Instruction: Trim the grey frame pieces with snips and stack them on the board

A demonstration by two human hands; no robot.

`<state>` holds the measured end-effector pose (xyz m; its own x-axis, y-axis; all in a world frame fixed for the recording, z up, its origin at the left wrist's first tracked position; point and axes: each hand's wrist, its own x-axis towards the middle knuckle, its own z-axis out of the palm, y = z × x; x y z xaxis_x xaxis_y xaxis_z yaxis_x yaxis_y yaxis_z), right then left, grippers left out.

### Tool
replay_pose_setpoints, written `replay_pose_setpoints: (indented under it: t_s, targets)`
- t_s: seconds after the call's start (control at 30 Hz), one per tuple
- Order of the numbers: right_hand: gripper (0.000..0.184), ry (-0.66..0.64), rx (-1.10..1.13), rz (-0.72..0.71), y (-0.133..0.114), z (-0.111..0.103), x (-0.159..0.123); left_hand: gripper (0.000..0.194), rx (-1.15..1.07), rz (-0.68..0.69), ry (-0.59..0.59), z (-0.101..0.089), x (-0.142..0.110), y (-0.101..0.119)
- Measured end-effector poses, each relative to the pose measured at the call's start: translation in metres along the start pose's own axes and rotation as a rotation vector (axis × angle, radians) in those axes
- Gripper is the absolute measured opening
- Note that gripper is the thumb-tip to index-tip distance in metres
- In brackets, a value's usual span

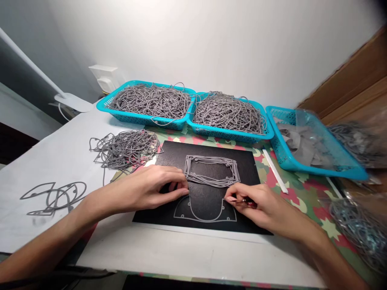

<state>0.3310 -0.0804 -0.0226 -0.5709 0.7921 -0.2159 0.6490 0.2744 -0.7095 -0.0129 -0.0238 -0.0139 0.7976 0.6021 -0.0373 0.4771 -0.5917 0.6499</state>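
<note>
A thin grey rubber gasket (205,220), curved in a U with small ring tabs, lies on a black board (148,217). My left hand (169,185) pinches its upper left end between thumb and fingers. At the upper right end, my right hand (254,199) is closed with the fingertips on the gasket. A slim reddish tool (250,203) is tucked in that same hand; its kind is mostly hidden. Just beyond both hands, several roughly rectangular gaskets (211,183) lie stacked on the board.
Two blue baskets (145,117) (229,135) heaped with grey gaskets stand along the wall. A third blue basket (281,155) holds flat grey scraps. Left lie a tangled gasket pile (130,149) and some loose gaskets (57,197). A white strip (275,171) and bagged gaskets (359,229) are right.
</note>
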Motion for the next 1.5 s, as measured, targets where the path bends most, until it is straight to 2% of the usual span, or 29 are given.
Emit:
replay_pose_setpoints:
  t_s: [0.17, 0.47, 0.77, 1.1, 1.5]
  targets:
    - [0.011, 0.021, -0.010, 0.000, 0.007, -0.002, -0.002, 0.029, 0.009, 0.004, 0.016, -0.004, -0.001, -0.001]
    - [0.011, 0.008, -0.004, -0.004, 0.000, 0.001, 0.002, 0.027, -0.010, -0.004, -0.029, 0.005, -0.002, -0.003]
    - [0.009, 0.028, -0.004, 0.007, 0.010, 0.001, -0.001, 0.025, -0.009, -0.003, -0.019, 0.002, 0.000, -0.005]
    - [0.011, -0.013, 0.010, -0.023, -0.001, 0.006, 0.003, 0.020, -0.117, 0.022, -0.060, 0.008, 0.002, 0.004]
    - [0.013, 0.002, 0.009, -0.014, 0.002, 0.000, -0.001, 0.022, -0.063, 0.018, -0.045, 0.004, -0.001, 0.001]
